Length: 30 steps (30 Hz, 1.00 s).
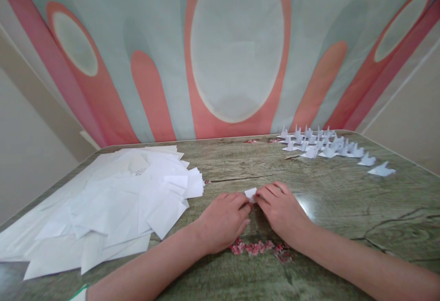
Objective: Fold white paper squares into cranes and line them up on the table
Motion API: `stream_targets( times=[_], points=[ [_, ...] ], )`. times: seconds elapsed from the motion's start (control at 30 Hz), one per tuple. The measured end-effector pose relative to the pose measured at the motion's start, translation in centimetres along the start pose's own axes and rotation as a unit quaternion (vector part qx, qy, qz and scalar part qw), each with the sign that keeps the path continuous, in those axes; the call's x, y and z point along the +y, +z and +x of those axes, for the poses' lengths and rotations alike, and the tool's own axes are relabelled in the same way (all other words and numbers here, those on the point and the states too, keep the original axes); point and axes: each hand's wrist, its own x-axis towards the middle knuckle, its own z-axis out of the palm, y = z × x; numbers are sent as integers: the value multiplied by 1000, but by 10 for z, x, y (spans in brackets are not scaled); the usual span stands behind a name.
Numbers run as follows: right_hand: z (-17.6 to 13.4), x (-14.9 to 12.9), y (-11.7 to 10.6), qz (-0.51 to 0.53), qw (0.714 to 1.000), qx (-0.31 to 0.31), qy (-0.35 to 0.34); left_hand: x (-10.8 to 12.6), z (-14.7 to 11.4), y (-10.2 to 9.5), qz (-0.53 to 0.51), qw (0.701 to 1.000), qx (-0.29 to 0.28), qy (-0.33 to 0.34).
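Observation:
A small folded piece of white paper (pixel 250 194) is held between my two hands, just above the middle of the table. My left hand (pixel 224 221) pinches its left and lower edge, with the fingers curled together. From the other side, my right hand (pixel 282 210) grips the paper's right edge between thumb and fingertips. Much of the paper is hidden by the fingers, so its exact fold cannot be made out.
A spread heap of white paper sheets (pixel 113 200) covers the table's left side. Several folded white paper cranes (pixel 311 151) stand in rows at the back right, one crane (pixel 382 169) nearer me. Behind the wood-patterned table (pixel 343 200) hangs a pink and grey-green patterned cloth (pixel 165 26).

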Motion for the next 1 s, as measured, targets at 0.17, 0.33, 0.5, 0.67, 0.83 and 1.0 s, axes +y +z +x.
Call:
stream_targets(
  times=[0.17, 0.33, 0.5, 0.67, 0.83, 1.0],
  points=[
    [-1, 0, 6, -20, 1000, -11, -16, -14, 2, -4, -87, 996, 11, 27],
    [-2, -5, 2, -56, 998, -18, -20, -30, 6, 11, -182, 978, 91, -46],
    [-4, -12, 0, -56, 998, -19, -28, -32, 6, 25, -180, 977, 108, -32],
    [-5, -13, 4, -29, 999, 1, -41, -32, 5, 23, -179, 977, 110, -29],
    [-4, -5, 10, 25, 998, 15, -57, -38, 7, 22, -205, 968, 133, -52],
    [-1, 9, 9, 121, 990, -1, -72, -43, 7, 23, -214, 965, 135, -70]
  ],
)
